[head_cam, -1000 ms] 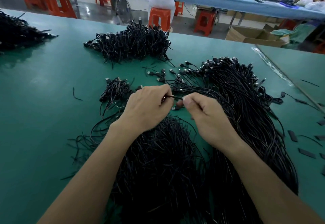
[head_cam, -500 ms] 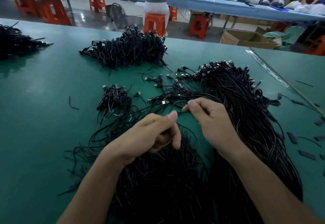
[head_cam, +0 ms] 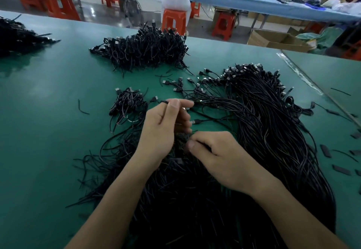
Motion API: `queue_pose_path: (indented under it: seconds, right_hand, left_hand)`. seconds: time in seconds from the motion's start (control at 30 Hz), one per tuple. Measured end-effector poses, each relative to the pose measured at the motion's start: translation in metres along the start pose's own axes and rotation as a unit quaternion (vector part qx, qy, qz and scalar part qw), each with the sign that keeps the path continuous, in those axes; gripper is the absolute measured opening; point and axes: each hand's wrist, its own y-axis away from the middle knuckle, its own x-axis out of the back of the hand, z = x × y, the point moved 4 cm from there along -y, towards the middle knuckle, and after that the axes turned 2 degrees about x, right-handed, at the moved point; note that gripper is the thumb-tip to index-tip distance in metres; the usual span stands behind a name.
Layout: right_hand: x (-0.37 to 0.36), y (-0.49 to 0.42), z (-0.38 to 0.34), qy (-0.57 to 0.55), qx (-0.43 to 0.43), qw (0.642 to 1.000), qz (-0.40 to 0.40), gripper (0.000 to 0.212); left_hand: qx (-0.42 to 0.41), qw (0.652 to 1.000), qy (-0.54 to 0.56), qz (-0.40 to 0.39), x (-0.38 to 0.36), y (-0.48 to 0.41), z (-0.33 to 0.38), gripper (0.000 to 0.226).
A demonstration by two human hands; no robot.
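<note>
USB cable [head_cam: 157, 100], black, held just over the cable heap [head_cam: 195, 200] on the green surface [head_cam: 48, 131]. Left grip [head_cam: 162, 129] pinches it behind the plug, which points far-left. Right grip [head_cam: 220, 153] pinches its nearer stretch. Long axis runs far-left to near-right, the middle hidden behind the fingers.

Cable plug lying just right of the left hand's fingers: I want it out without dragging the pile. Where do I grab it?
Probably pinch the plug itself from above, across its two long sides: it lies flat on bare mat, apart from the pile, while its cord runs right into the tangle.
</note>
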Motion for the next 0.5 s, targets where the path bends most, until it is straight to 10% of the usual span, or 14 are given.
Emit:
queue_pose_path:
  seconds: [0.13,0.5]
  right_hand:
    - [0.019,-0.004,-0.006,0.000,0.031,0.998,0.051,0.021]
    - [0.031,-0.019,0.000,-0.095,-0.008,0.982,0.161,0.037]
  left_hand:
    - [-0.012,0.974,-0.220,-0.057,-0.006,0.005,0.001,0.037]
    - [0.198,0.944,0.097,-0.246,-0.024,0.020,0.008,0.061]
